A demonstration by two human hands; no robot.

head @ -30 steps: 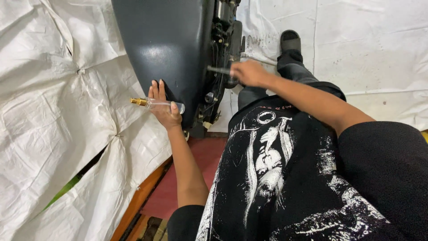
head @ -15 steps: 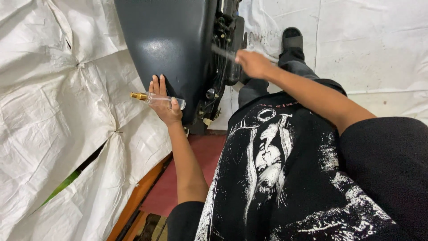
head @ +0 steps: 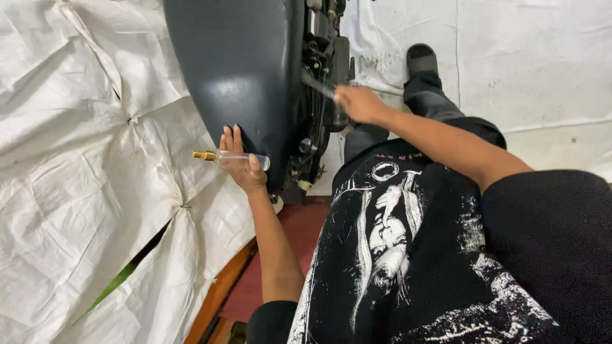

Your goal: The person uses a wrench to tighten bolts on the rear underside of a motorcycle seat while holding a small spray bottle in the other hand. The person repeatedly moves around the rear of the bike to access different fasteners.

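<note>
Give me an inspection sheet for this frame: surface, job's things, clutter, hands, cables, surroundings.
Surface: pale tiled floor, partly covered by crumpled white sheeting.
Job's things: large dark grey curved panel with black machine parts along its right side; small clear bottle with gold tip; thin dark tool.
Clutter: nothing seen.
Hands: left hand rests on the panel's lower edge, bottle pinned under the thumb; right hand grips the tool, which points into the machine parts.
Cables: cannot tell among the dark parts.
Surroundings: red mat with wooden edge, the person's black sandal.
</note>
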